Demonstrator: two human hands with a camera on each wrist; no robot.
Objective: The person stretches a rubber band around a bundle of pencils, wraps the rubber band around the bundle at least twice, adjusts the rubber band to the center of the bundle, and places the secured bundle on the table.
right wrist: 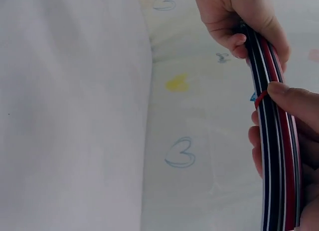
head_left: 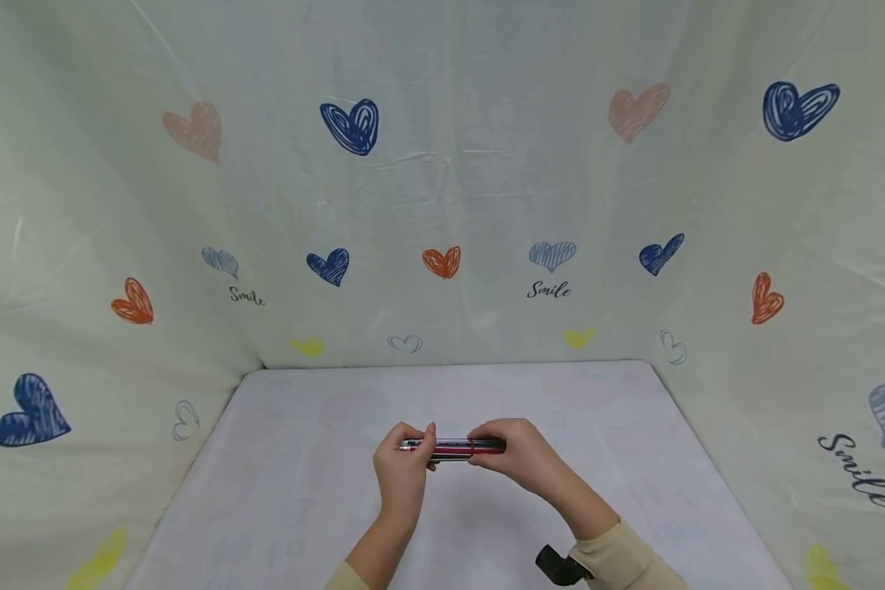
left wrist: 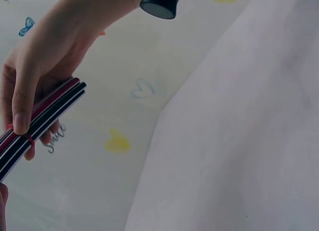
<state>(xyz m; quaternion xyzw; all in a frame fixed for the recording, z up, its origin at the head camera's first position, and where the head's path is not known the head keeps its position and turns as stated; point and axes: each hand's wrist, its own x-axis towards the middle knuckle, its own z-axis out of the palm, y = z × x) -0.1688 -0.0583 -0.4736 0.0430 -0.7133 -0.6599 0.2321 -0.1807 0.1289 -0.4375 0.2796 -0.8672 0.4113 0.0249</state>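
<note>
Both hands hold one bundle of striped pencils (head_left: 451, 449), dark blue and red with pale lines, level above the table. My left hand (head_left: 401, 474) grips the bundle's left end, its thumb lying across the front. On the right end, my right hand (head_left: 522, 455) pinches with the thumb below and fingers above in the head view. A thin red band (right wrist: 260, 98) wraps the bundle, and the right thumb touches it in the right wrist view. Flat dark ends of the pencils (left wrist: 75, 84) show past the right hand in the left wrist view. The fingers partly hide both ends.
Beneath the hands lies a white table (head_left: 324, 410) with rounded far corners. A pale curtain (head_left: 450, 197) printed with hearts and "Smile" surrounds it at the back and sides. A black wrist camera (head_left: 560, 565) sticks out from the right sleeve (head_left: 627, 557).
</note>
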